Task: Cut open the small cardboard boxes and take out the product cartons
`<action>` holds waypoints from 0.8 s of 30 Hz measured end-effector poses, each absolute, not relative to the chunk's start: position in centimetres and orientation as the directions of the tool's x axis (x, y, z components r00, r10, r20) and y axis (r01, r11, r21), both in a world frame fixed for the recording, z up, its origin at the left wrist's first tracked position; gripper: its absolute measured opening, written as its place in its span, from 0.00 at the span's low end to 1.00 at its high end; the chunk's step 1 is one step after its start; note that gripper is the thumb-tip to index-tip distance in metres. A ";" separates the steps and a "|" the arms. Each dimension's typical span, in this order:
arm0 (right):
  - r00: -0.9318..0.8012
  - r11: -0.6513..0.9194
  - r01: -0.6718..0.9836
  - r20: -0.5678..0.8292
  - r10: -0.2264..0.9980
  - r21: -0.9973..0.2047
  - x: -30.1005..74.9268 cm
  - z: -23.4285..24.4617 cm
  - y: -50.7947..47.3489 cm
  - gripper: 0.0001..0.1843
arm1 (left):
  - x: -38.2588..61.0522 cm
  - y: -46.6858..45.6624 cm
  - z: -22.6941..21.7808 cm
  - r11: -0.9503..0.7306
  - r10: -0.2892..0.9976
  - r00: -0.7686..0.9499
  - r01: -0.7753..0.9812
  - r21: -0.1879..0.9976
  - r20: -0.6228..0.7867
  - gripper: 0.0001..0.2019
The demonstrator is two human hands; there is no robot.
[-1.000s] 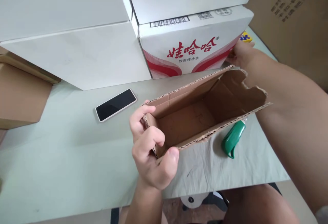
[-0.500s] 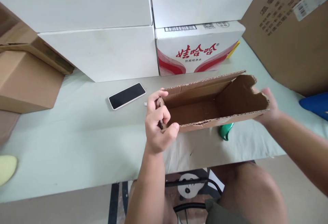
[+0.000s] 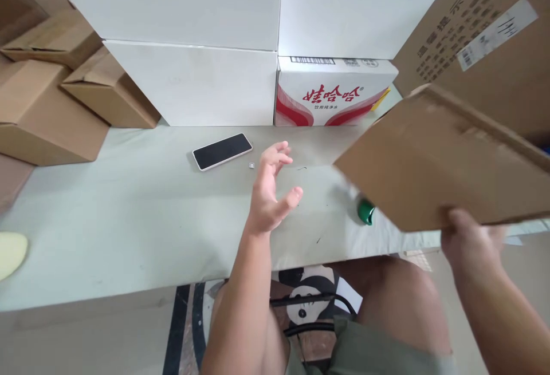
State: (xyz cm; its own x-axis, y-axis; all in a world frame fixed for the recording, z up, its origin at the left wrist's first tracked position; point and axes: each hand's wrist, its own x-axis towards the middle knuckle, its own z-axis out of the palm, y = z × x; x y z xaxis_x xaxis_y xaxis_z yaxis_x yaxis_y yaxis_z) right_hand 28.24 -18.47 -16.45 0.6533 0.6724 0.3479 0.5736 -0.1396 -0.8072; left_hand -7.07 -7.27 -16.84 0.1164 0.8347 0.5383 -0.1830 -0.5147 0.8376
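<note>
My right hand [image 3: 470, 243] grips the lower edge of a brown cardboard box [image 3: 433, 163], its thumb on the near side. The box is tipped over on the right, above the table, with a broad flat side facing me and its inside hidden. My left hand [image 3: 275, 192] is in the air over the middle of the table, empty, fingers curved and apart from the thumb. Beyond it lie a phone [image 3: 222, 152] with a dark screen and a small whitish square piece [image 3: 251, 165]. A small green object [image 3: 365, 212] rests just left of the box.
White cartons [image 3: 193, 83] are stacked along the back, beside a red-and-white water carton [image 3: 329, 94]. Brown boxes [image 3: 51, 111] stand at the left, and a large brown carton [image 3: 472, 37] at the right. A pale yellow object [image 3: 12, 255] lies at the table's left edge.
My left hand has let go of the cardboard box. My right hand has carried the box rightward and tipped it, so its opening no longer faces me. The view has shifted slightly.
</note>
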 end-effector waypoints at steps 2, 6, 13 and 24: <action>0.700 -0.134 0.606 0.445 0.559 -0.784 30.2 -15.1 -15.0 0.51 | -7.2 -7.2 -17.0 -0.482 0.851 0.125 -0.199 0.853 0.510 0.23; 0.889 -0.488 0.427 0.254 0.381 -0.761 33.5 -14.4 -7.7 0.68 | -7.2 -7.4 -17.0 -0.420 0.875 0.166 -0.205 0.884 0.454 0.20; 0.885 -0.554 0.423 0.196 0.422 -0.717 32.5 -17.2 -0.4 0.69 | -6.8 -7.2 -17.0 -0.358 0.889 0.221 -0.208 0.910 0.401 0.14; 0.812 -0.559 0.537 0.210 0.544 -0.631 32.9 -17.9 7.0 0.67 | -6.6 -6.2 -17.6 -0.302 0.896 0.300 -0.130 0.945 0.327 0.08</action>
State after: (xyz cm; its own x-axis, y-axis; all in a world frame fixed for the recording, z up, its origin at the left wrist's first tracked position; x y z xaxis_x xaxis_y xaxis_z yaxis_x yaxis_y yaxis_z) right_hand 32.89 7.03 -17.87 0.8125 0.5440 0.2095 0.5373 -0.5593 -0.6312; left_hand -6.58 -6.16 -17.56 0.2998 0.8961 0.3274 -0.1301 -0.3015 0.9445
